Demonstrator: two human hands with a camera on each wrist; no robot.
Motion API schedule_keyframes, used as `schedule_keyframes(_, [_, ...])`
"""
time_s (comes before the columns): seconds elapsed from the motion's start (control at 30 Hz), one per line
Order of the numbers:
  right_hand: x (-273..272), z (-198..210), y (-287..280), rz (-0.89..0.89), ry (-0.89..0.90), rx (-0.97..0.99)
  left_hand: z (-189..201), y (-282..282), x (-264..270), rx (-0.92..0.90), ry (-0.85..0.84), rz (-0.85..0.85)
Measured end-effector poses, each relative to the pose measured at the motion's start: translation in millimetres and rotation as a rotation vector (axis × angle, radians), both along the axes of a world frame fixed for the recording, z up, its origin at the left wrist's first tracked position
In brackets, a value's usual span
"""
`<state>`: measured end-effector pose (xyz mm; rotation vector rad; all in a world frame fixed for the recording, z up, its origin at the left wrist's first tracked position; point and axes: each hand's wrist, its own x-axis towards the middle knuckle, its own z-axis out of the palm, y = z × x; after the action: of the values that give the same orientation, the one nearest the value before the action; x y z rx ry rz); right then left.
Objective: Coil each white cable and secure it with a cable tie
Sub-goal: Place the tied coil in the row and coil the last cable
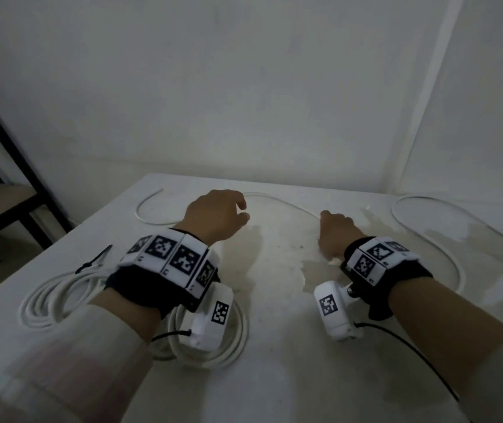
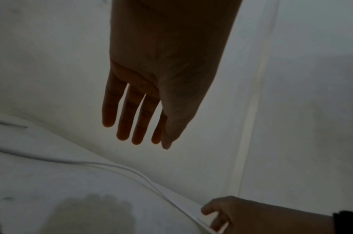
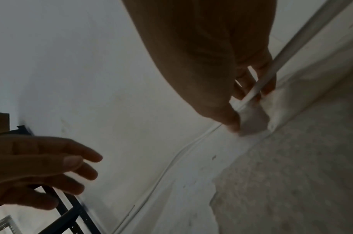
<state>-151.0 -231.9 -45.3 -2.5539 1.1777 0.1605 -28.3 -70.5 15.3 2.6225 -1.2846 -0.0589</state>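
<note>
Nearest on the worn white table (image 1: 274,377) lie two coiled white round cables (image 1: 61,300), apparently finished. Farther back, the right hand (image 1: 335,236) pinches a loose white cable (image 1: 287,203) in a closed grip; the left hand (image 1: 213,218) hovers, fingers relaxed, empty. This one remains uncoiled.

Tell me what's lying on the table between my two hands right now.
In the head view, between the left hand and right hand, a stretch of the loose white cable runs across the bare table, ending in the right hand's grip.
</note>
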Motion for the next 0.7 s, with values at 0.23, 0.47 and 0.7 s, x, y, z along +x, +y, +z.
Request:
schedule_keyframes(0.23, [-13.1,14.4,3.0,0.045,-0.187,0.002,-6.4,-47.4,-32.1,0.145,0.003,-0.232])
schedule_keyframes(0.47, [-51.9,49.0,2.8,0.08,-0.428,-0.062,-14.7,-87.9,-62.7,0.082,-0.076,-0.315])
schedule_keyframes(0.7, [-103.3,77.7,-11.7,-0.089,-0.607,-0.099,-8.9,-80.8,-52.8,-0.126,-0.113,-0.311])
